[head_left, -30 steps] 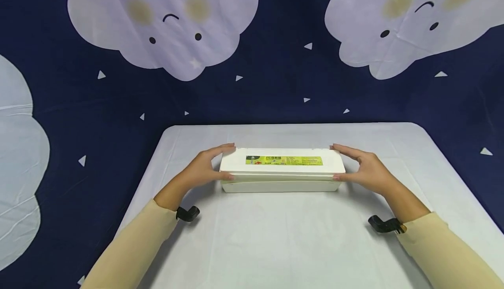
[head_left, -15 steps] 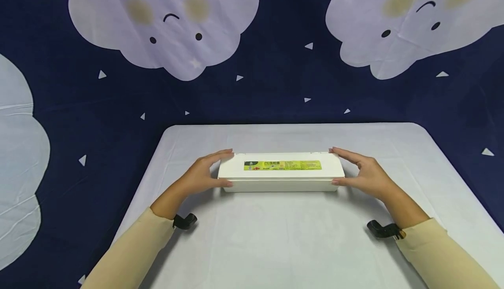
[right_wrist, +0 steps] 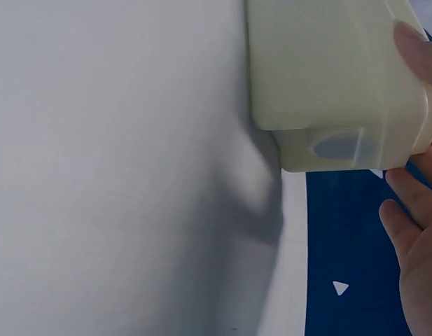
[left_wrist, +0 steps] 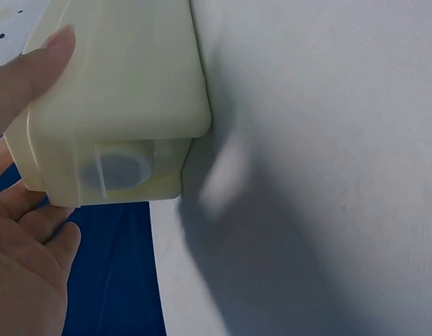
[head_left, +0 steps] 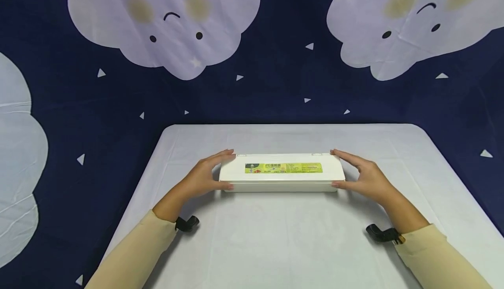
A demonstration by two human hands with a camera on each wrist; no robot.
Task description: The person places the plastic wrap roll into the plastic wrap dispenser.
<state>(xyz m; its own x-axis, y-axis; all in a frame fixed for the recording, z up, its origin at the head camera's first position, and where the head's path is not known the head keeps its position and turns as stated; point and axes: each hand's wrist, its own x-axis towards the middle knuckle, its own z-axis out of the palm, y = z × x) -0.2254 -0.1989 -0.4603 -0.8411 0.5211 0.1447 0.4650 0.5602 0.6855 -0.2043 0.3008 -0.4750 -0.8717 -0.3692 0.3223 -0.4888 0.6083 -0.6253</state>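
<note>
A long white cling film box (head_left: 281, 186) lies crosswise on the white table, its lid (head_left: 232, 168) down over the base. A yellow-green label (head_left: 283, 168) runs along the lid's top. My left hand (head_left: 201, 177) grips the box's left end, thumb on the front face and fingers at the back edge. At the right end my right hand (head_left: 368, 177) holds it the same way. Both wrist views show the end walls, with a round, greyish roll end (left_wrist: 117, 170) showing in the left one and a similar roll end (right_wrist: 336, 146) in the right.
The white-covered table (head_left: 283, 241) has rounded back corners. Behind and around it hangs dark blue cloth (head_left: 275, 101) printed with pale clouds (head_left: 173, 48) and small triangles. Black wrist devices (head_left: 188, 224) sit at both beige sleeves (head_left: 138, 249).
The lid has come down onto the base, and the gap along the box's front has gone. Both hands have lowered slightly with it, keeping hold of the two ends.
</note>
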